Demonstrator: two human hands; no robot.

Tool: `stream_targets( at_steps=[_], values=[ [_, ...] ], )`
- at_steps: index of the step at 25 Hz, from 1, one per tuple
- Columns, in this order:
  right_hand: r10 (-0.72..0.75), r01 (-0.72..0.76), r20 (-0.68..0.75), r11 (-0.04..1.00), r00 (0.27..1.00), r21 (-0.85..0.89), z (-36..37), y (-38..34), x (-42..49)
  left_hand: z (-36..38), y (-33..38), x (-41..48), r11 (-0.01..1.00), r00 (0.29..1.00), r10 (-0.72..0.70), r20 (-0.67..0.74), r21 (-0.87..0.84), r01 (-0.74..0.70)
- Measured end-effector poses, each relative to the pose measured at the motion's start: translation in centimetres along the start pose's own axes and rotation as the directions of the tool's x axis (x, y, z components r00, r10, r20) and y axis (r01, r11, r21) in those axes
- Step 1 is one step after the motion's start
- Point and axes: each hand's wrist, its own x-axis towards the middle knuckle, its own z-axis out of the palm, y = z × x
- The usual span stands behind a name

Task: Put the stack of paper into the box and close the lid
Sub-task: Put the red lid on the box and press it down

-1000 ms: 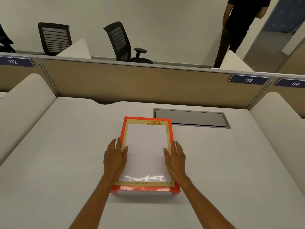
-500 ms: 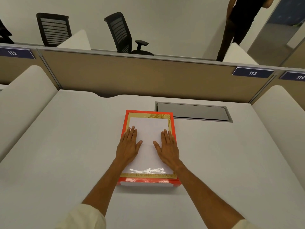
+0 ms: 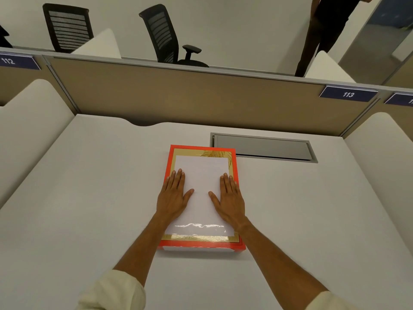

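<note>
The left hand (image 3: 173, 196) lies flat, palm down, fingers extended and close together with the thumb angled inward, on the left part of the lid (image 3: 202, 195); its outer fingers overlap the lid's gold band and red edge. The right hand (image 3: 230, 200) lies flat in the same posture on the right part of the lid, thumb pointing toward the left hand, with a strip of white panel between the two thumbs. Neither hand grips anything; both rest open on the surface. The lid covers one box (image 3: 201, 248), of which a red front edge and a pale strip beneath it show at 6 o'clock. The lid has a red outer rim, a gold inner frame with a leaf motif at its 1 o'clock corner, and a glossy white centre; no writing is legible on it. No stack of paper is in view. The box sits at the centre of the white table (image 3: 78, 198). At 1 o'clock from the box, just beside its far corner, one grey recessed cover plate (image 3: 263, 147) is set into the table. The tan partition (image 3: 178, 95) at 12 o'clock carries three dark blue labels: "112" (image 3: 13, 61) at 10 o'clock, "113" (image 3: 348, 94) at 2 o'clock, and a third cut off by the frame edge. Beyond the partition stand two black mesh-back chairs (image 3: 165, 34) and one person in dark clothing (image 3: 324, 30).
</note>
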Motion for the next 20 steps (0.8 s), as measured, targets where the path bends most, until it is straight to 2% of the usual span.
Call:
stream_targets(
  at_steps=[11, 20],
  values=[
    [0.003, -0.004, -0.021, 0.999, 1.000, -0.048, 0.61, 0.14, -0.16, 0.71, -0.19, -0.17, 0.999, 1.000, -0.016, -0.002, 0.038, 0.016],
    [0.011, -0.011, -0.009, 1.000, 1.000, -0.012, 0.61, 0.15, -0.33, 0.64, 0.00, -0.21, 0.999, 1.000, -0.014, 0.022, 0.051, 0.013]
  ],
)
